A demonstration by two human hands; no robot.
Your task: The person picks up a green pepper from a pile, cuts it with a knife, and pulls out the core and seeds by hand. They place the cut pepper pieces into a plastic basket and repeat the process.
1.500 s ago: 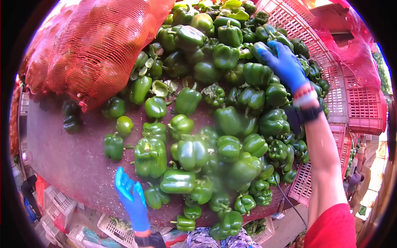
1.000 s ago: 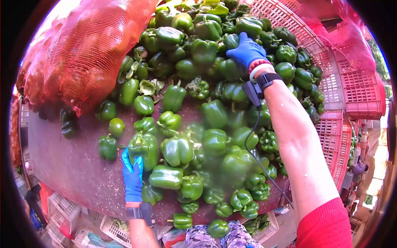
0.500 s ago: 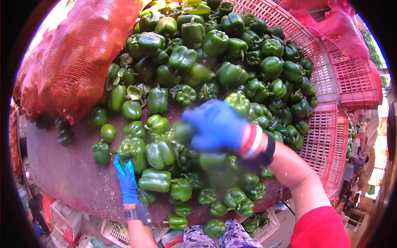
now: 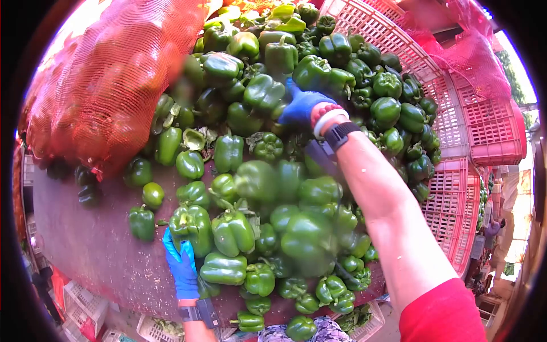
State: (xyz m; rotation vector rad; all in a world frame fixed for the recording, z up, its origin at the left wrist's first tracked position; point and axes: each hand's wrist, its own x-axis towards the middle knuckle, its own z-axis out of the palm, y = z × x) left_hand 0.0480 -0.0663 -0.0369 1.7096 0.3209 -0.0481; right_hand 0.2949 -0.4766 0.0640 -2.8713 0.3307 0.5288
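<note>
Resting my left hand (image 4: 183, 271), fingers apart, against a pepper (image 4: 195, 223).
My right hand (image 4: 303, 108) is at the pile (image 4: 335, 50), grip unclear: likely picking; lifting would need firm hold.

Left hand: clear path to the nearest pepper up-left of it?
Probably yes: the left hand is at the large pepper, and mostly bare tabletop seems to separate it from that upper-left pepper.

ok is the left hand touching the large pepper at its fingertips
Touching: the head view shows the left hand with its thumb against the near side of the large pepper, no gap.
</note>
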